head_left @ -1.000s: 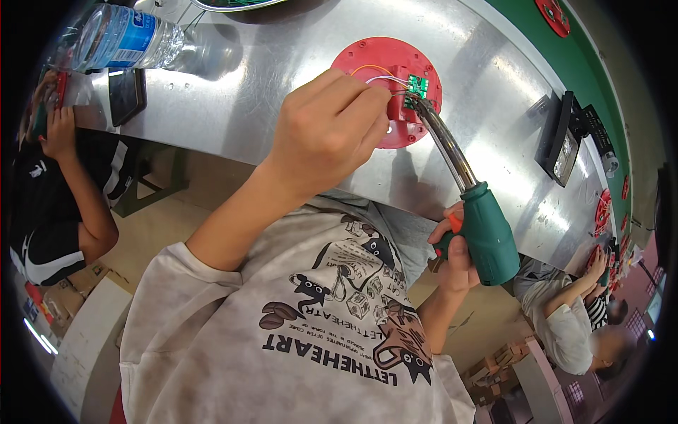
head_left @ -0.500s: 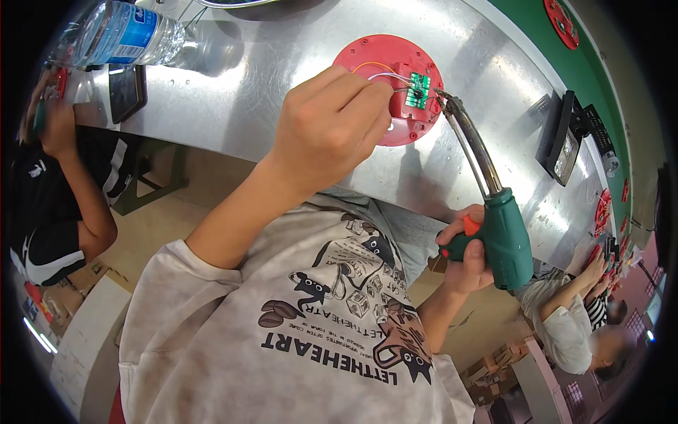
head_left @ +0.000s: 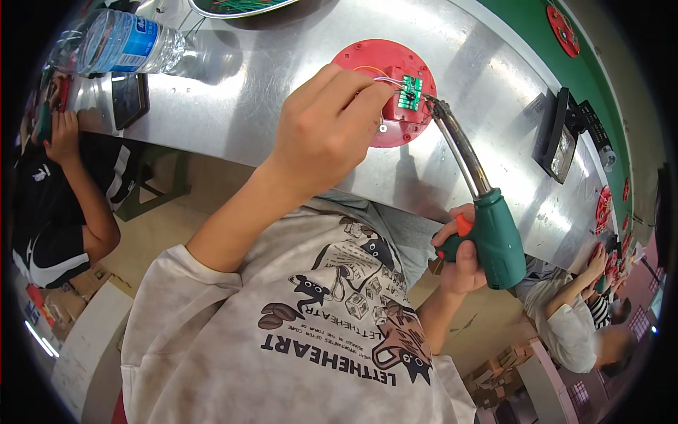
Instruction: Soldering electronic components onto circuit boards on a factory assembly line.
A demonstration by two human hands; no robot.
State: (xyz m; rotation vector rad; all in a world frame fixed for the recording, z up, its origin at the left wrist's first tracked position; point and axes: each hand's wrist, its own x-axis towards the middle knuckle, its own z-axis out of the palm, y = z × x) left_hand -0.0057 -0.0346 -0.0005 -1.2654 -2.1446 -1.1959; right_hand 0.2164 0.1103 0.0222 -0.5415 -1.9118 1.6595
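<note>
Workstation Report: Gripping on the Right, Pinching on the Left

The metal bench (head_left: 233,120) is spanning the upper part of the view. A rimmed dish (head_left: 233,15) containing green wires is standing at the top, partly out of view. My green soldering gun (head_left: 498,240) is slanting upward and leftward across the bench's near edge; my right hand (head_left: 466,265) is wrapping around its trigger handle. A clear bottle (head_left: 134,42) with a blue label is occupying the upper left. My left hand (head_left: 328,124) is reaching over the bench, fingertips closing in a narrow pinch. The red disc (head_left: 385,56) is lying on the bench, with my left hand covering its left part. A dark phone (head_left: 131,100) is lying near the bottle, well apart from the disc. A green circuit board (head_left: 410,92) is sitting on the disc's raised red block (head_left: 393,109); the gun's tip is pointing just beside the board's right edge. Whether the tip is touching the disc, I cannot tell. White wires (head_left: 390,80) are running from under my hand toward the board; my fingertips are holding a thin dark wire (head_left: 397,90).
</note>
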